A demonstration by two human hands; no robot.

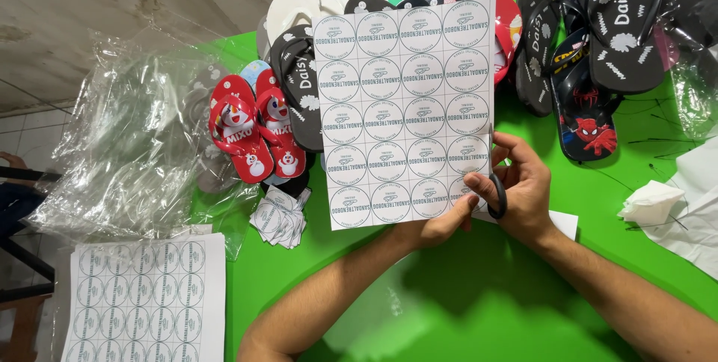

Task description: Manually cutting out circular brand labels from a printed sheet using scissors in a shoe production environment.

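My left hand (437, 226) holds a white sheet of round printed labels (404, 108) by its lower right corner, thumb on top and fingers hidden beneath. The sheet stands up over the green table (464, 310) and covers part of the sandals behind it. At the sheet's right edge my right hand (527, 186) grips black-handled scissors (498, 197), fingers through the loop. The blades are hidden behind the paper.
A second label sheet (146, 295) lies at the lower left, and a pile of cut labels (280, 216) is beside the red flip-flops (250, 134). Black flip-flops (621, 25) crowd the back right. Clear plastic bags (134, 137) are heaped at the left, crumpled white paper (651, 203) at the right.
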